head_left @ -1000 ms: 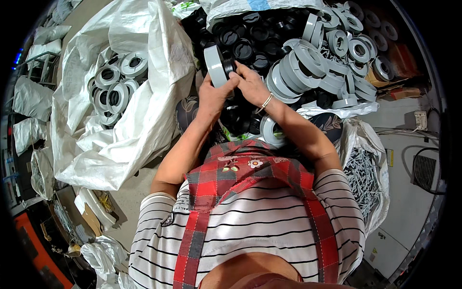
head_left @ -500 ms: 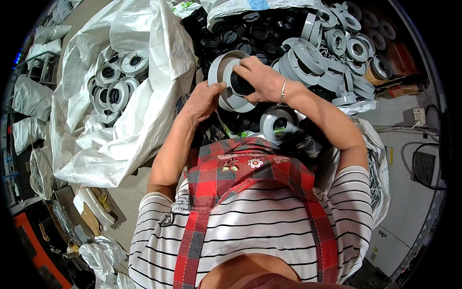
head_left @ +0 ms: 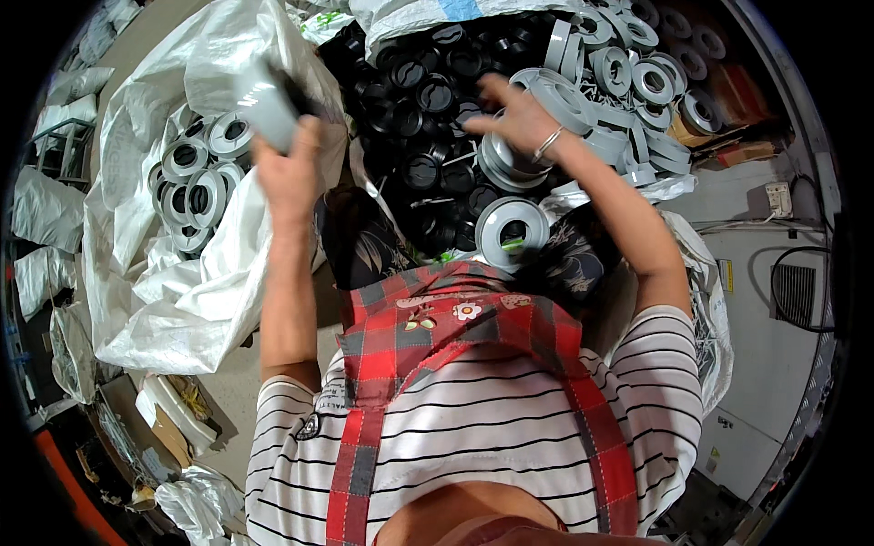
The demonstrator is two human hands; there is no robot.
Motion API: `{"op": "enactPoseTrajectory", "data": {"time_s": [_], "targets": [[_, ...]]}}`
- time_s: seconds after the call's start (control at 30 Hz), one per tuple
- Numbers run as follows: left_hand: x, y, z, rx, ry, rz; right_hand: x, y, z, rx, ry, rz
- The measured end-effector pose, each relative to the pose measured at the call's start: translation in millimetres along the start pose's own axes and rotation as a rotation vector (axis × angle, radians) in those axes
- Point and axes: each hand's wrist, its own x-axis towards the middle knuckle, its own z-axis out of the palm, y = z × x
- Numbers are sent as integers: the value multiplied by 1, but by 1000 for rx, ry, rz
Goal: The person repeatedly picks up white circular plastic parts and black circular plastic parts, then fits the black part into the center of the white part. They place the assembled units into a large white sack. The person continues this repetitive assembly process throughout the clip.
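My left hand (head_left: 289, 173) is raised over the open white sack (head_left: 164, 300) on my left and grips a grey plastic reel (head_left: 266, 111), blurred by motion. Several grey reels (head_left: 196, 173) lie inside that sack. My right hand (head_left: 512, 116) reaches forward with fingers spread over the pile ahead, touching a stack of grey ring parts (head_left: 510, 162); it holds nothing I can see. Another grey reel (head_left: 512, 229) rests on my lap just below the pile.
A heap of black round discs (head_left: 428, 100) fills the middle ahead. Loose grey rings and reels (head_left: 628, 82) lie at the upper right. More white bags (head_left: 45, 209) stand at the left; a wall with a socket (head_left: 778, 200) is on the right.
Both hands held one grey reel together in front of me. Now my left hand has swung it left toward the sack, and my right hand has let go and reached into the pile.
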Motion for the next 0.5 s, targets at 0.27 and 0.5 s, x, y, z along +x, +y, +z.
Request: {"op": "enactPoseTrajectory", "data": {"time_s": [0.27,0.5], "targets": [[-8,-7,21,-634,-346,-360,-3,88,-19,-534,-79,404],[-9,-32,99,-717,-553,-696,-1,-22,33,289,-221,-241]]}}
